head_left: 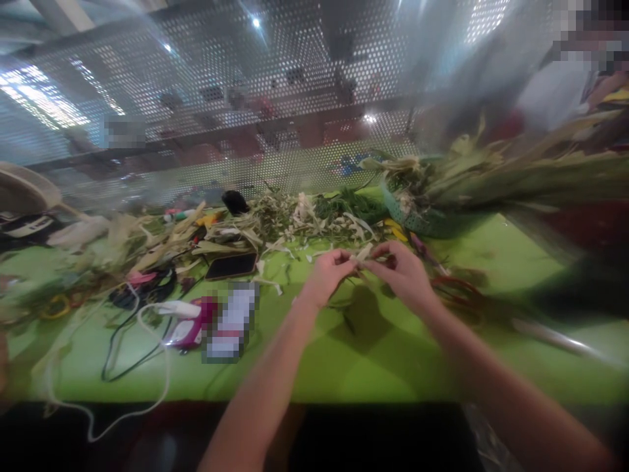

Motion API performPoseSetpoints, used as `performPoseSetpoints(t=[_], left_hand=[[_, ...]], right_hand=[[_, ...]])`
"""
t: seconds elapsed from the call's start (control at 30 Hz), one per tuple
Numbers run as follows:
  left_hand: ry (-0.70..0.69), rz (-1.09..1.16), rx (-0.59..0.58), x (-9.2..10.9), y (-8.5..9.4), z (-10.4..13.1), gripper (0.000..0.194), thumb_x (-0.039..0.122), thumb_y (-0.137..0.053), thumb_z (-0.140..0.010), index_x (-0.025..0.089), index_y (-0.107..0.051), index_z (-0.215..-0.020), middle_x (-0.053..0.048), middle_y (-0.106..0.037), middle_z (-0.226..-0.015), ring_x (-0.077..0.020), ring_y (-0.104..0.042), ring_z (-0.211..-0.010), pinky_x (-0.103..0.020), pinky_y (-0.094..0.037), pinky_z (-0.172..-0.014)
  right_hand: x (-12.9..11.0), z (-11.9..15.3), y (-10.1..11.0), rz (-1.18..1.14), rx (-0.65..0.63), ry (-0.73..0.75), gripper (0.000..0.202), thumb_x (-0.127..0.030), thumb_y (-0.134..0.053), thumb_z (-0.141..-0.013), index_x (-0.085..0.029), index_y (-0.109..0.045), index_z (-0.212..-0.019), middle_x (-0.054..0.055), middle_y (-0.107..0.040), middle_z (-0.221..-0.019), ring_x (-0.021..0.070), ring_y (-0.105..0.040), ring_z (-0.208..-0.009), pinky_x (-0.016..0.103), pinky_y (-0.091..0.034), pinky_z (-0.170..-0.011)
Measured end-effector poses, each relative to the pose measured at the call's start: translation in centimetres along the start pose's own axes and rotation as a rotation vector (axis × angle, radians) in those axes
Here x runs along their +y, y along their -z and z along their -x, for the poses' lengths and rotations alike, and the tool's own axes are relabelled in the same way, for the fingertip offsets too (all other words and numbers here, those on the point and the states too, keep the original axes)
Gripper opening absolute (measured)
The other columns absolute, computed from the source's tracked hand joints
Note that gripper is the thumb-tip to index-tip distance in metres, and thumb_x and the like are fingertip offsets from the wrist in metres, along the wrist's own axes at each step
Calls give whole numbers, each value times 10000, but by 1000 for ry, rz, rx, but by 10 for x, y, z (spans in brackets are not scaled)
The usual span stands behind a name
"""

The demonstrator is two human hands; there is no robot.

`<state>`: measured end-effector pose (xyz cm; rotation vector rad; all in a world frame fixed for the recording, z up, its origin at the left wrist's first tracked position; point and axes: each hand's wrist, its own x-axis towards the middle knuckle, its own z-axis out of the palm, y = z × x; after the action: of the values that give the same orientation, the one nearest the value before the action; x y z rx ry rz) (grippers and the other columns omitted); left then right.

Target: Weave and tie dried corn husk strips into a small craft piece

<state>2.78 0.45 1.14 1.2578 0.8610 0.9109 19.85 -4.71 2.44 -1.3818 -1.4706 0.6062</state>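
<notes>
Both hands meet over the green table (344, 367), near its middle. Between their fingertips is a small pale piece of dried plant leaf, seemingly corn husk (364, 253). My left hand (328, 275) pinches it from the left with closed fingers. From the other side, my right hand (403, 270) grips it between thumb and fingers. Fine detail at the fingertips is blurred. A thin dark stem or its shadow shows on the table below the hands. Beyond them lies a heap of pale and green plant scraps (304, 216).
Left of my hands are a dark phone (230, 265), a magenta device (196, 328) and a white cable (167, 367). A green basket (427, 223) holding long husks stands at back right. Red-orange loops (459, 288) lie right of my right hand. A perforated screen (295, 85) rises behind.
</notes>
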Motion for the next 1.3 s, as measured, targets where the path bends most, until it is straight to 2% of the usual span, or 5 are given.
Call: performPoseSetpoints(t=[0.43,0.6,0.7,0.97,1.3], left_hand=[[-17,-77,22,-2,-1,0,257,349,-761,-716,129,-682,-823,-22,-676,-762,-96,-585,-660,-224,-447,-651],[12,-23,-10,-1,-1,0,267,356,-740,-736,129,-669,-856,-31,-682,-755,-114,-605,-649,-248,-468,-652],[42,-27,-6,0,0,0,263,346,-747,-724,131,-670,-853,-28,-678,-742,-111,-599,-633,-250,-471,-647],[-18,-114,-30,-3,-2,0,179,297,-726,-736,144,-676,-813,-26,-685,-771,-121,-627,-685,-257,-472,-708],[41,-302,-72,3,2,5,293,439,-699,-768,147,-698,-788,-60,-712,-763,-159,-615,-689,-285,-437,-694]], right_hand=[[4,1,-7,93,-25,96,151,-294,-653,-811,-195,-602,-709,29,-623,-767,162,-564,-709,282,-411,-634],[4,-1,-4,-307,-163,-182,313,-421,-661,-808,-218,-546,-1017,14,-642,-890,118,-581,-576,262,-451,-543],[5,-4,-3,-488,-283,-246,323,-407,-669,-794,-212,-551,-1024,14,-651,-895,133,-639,-654,282,-511,-633],[-1,-6,0,-237,-155,-136,323,-489,-729,-728,-192,-602,-720,-3,-589,-635,124,-500,-573,259,-416,-530],[2,-3,-2,-96,-103,-67,338,-521,-664,-786,-193,-619,-721,4,-588,-621,131,-477,-544,257,-343,-494]])
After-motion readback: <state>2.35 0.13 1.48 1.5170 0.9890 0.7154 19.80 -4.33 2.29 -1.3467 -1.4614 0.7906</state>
